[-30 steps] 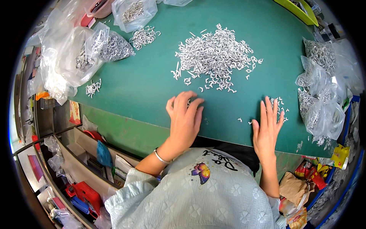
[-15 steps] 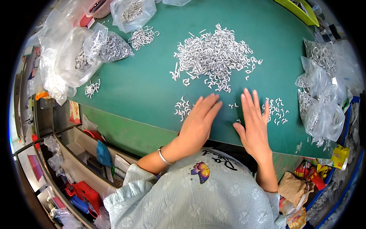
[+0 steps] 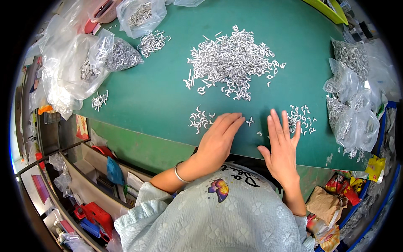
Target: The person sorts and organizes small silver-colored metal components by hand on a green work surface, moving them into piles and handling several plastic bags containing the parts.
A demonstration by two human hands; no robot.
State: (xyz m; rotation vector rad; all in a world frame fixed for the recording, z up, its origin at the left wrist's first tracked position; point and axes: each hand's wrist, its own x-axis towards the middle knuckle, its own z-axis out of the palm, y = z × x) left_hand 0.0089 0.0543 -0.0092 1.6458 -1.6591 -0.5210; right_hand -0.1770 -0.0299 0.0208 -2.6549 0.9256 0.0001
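Note:
My left hand (image 3: 218, 140) lies flat on the green table mat (image 3: 159, 96), fingers together, tips touching a few small silver metal hooks. A small cluster of the same hooks (image 3: 200, 119) sits just left of those fingertips. My right hand (image 3: 282, 145) rests flat with fingers spread, beside another small cluster of hooks (image 3: 301, 117) to its right. A few loose hooks (image 3: 252, 122) lie between the two hands. A big heap of silver hooks (image 3: 233, 63) is spread farther up the mat. Neither hand grips anything.
Clear plastic bags of hooks lie at the upper left (image 3: 113, 52) and at the right edge (image 3: 357, 105). A small loose pile (image 3: 153, 42) and a tiny one (image 3: 100, 101) sit at the left. Shelves with clutter (image 3: 92, 197) stand below the table's front edge.
Both hands slid inward toward the middle. A small cluster of hooks now lies uncovered left of my left hand, and another sits to the right of my right hand.

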